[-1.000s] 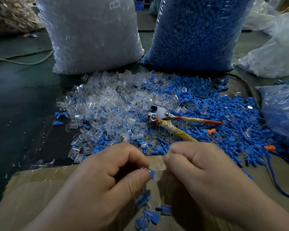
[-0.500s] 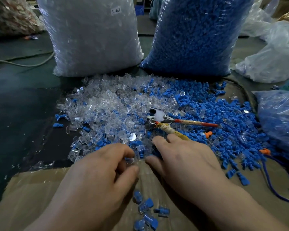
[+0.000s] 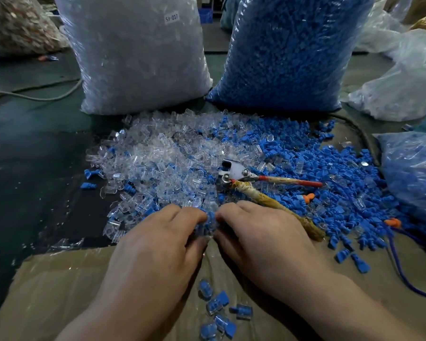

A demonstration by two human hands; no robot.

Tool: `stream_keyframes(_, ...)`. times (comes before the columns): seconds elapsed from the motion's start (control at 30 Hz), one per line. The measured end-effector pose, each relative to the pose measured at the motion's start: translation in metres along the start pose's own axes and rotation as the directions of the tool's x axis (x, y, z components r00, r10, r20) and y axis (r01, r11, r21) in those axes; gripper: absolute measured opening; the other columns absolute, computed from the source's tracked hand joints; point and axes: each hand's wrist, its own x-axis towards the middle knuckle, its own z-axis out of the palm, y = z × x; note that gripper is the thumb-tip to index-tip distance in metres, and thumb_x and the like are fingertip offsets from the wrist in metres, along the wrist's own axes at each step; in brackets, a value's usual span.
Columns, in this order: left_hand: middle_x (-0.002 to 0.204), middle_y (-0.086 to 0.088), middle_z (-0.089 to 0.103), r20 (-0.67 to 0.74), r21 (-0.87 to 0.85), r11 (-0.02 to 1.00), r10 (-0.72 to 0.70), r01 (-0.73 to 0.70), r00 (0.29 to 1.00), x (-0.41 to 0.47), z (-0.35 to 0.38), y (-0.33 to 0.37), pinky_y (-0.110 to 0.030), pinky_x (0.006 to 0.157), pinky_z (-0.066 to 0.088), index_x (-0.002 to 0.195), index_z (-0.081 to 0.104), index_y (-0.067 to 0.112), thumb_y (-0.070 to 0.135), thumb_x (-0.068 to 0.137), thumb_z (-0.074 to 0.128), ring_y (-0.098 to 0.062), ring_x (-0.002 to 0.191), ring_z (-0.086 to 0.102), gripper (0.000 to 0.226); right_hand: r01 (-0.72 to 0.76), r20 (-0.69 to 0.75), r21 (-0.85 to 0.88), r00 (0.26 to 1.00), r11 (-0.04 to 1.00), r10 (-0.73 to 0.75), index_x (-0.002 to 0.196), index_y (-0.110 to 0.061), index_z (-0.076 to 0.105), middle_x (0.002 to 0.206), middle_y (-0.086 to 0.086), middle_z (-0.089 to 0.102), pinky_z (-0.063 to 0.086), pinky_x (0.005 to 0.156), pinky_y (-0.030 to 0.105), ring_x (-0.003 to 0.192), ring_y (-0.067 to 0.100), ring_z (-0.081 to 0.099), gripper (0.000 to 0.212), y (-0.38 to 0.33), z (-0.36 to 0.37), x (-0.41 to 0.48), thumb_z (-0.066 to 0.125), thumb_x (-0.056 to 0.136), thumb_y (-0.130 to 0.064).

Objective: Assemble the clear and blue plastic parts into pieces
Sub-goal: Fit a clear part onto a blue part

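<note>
A heap of clear plastic parts (image 3: 158,163) covers the left of the pile, and loose blue parts (image 3: 312,163) cover the right. My left hand (image 3: 158,244) and my right hand (image 3: 263,239) lie palm down at the pile's near edge, fingertips meeting over a small clump of blue and clear parts (image 3: 210,223). The fingers curl around that clump; what each hand holds is hidden. Several assembled clear-and-blue pieces (image 3: 219,308) lie on the cardboard (image 3: 47,286) below my wrists.
Pliers (image 3: 246,178) with orange and wrapped handles rest on the pile just beyond my right hand. A big sack of clear parts (image 3: 138,52) and one of blue parts (image 3: 288,52) stand behind. More plastic bags (image 3: 413,175) sit at the right; a blue cord (image 3: 401,269) trails there.
Both hands moved forward from over the cardboard to the pile's near edge. The piece pinched a second ago is gone from my fingers, and my fingertips now meet in the loose parts.
</note>
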Motion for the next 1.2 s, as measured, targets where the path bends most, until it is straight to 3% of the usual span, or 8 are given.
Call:
stream_keyframes(0.3,0.076,0.018,0.056,-0.016,0.041,0.999,0.012,-0.012,1.000,0.004,0.001,0.000,-0.023,0.053,0.049,0.087,0.065,0.037,0.044,0.084,0.058,-0.003,0.065,0.056,0.011,-0.101,-0.098,0.257,0.987,0.961,0.130,0.091,-0.032,0.055,0.089,-0.014,0.057,0.045,0.074,0.029,0.083,0.005,0.051,0.015,0.004,0.001,0.001,0.052,0.092,-0.047)
stream_keyframes(0.47,0.080,0.019,0.061,-0.049,0.054,0.998,-0.039,0.042,0.998,0.002,0.003,-0.002,-0.021,0.057,0.043,0.097,0.067,0.035,0.036,0.077,0.071,-0.006,0.067,0.060,0.021,-0.136,-0.104,0.377,0.977,0.916,0.188,0.095,-0.034,0.061,0.090,-0.020,0.061,0.047,0.076,0.023,0.087,-0.002,0.053,0.009,0.009,0.001,0.002,0.058,0.092,-0.043)
stream_keyframes(0.63,0.085,0.017,0.060,-0.034,0.068,0.996,-0.054,0.056,0.998,0.002,0.005,-0.005,-0.025,0.059,0.047,0.096,0.067,0.035,0.040,0.082,0.062,-0.008,0.071,0.059,0.015,-0.159,-0.094,0.398,0.973,0.904,0.212,0.097,-0.039,0.058,0.085,-0.022,0.062,0.045,0.067,0.016,0.084,-0.004,0.055,0.009,0.010,0.001,0.001,0.055,0.093,-0.046)
stream_keyframes(0.87,0.081,0.023,0.061,-0.159,-0.241,0.962,-0.169,0.128,0.973,0.000,0.002,-0.005,-0.010,0.059,0.038,0.094,0.062,0.042,0.045,0.084,0.057,0.005,0.085,0.059,0.012,-0.171,-0.085,0.560,0.962,0.811,0.261,0.092,-0.043,0.055,0.080,-0.016,0.065,0.054,0.063,0.035,0.068,0.004,0.062,0.017,0.007,-0.003,-0.006,0.042,0.089,-0.053)
stream_keyframes(0.97,0.077,0.019,0.068,-0.078,-0.534,0.819,-0.293,0.209,0.953,-0.001,-0.001,-0.003,-0.018,0.043,0.046,0.093,0.064,0.048,0.043,0.078,0.062,0.002,0.062,0.062,0.016,-0.138,-0.107,0.637,0.959,0.759,0.264,0.092,-0.044,0.063,0.092,-0.021,0.063,0.049,0.070,0.015,0.084,-0.001,0.061,0.014,0.005,-0.005,-0.006,0.054,0.084,-0.050)
stream_keyframes(1.03,0.064,0.004,0.068,0.067,-0.768,0.575,-0.362,0.280,0.930,0.002,-0.002,-0.002,-0.020,0.041,0.046,0.088,0.070,0.039,0.026,0.076,0.071,-0.005,0.047,0.058,0.017,-0.107,-0.118,0.738,0.952,0.666,0.283,0.091,-0.042,0.069,0.090,-0.018,0.065,0.047,0.071,0.011,0.085,-0.001,0.062,0.011,0.004,-0.008,-0.008,0.064,0.082,-0.046)
stream_keyframes(1.13,0.061,-0.008,0.065,0.261,-0.911,0.230,-0.317,0.341,0.912,0.005,-0.003,0.000,-0.019,0.041,0.045,0.074,0.073,0.021,0.019,0.051,0.078,-0.013,0.046,0.058,0.023,-0.104,0.001,0.901,0.971,0.421,0.238,0.092,-0.036,0.072,0.078,-0.009,0.069,0.055,0.064,0.022,0.069,0.005,0.064,0.010,-0.002,-0.012,-0.013,0.069,0.084,-0.041)
stream_keyframes(1.2,0.061,-0.011,0.063,0.296,-0.921,0.171,-0.271,0.349,0.916,0.005,-0.002,0.002,-0.020,0.040,0.044,0.070,0.073,0.018,0.005,0.039,0.086,-0.015,0.047,0.058,0.037,-0.106,0.050,0.953,0.979,0.285,0.196,0.091,-0.030,0.073,0.072,-0.001,0.069,0.057,0.061,0.031,0.066,0.015,0.066,0.010,-0.008,-0.011,-0.014,0.069,0.082,-0.031)
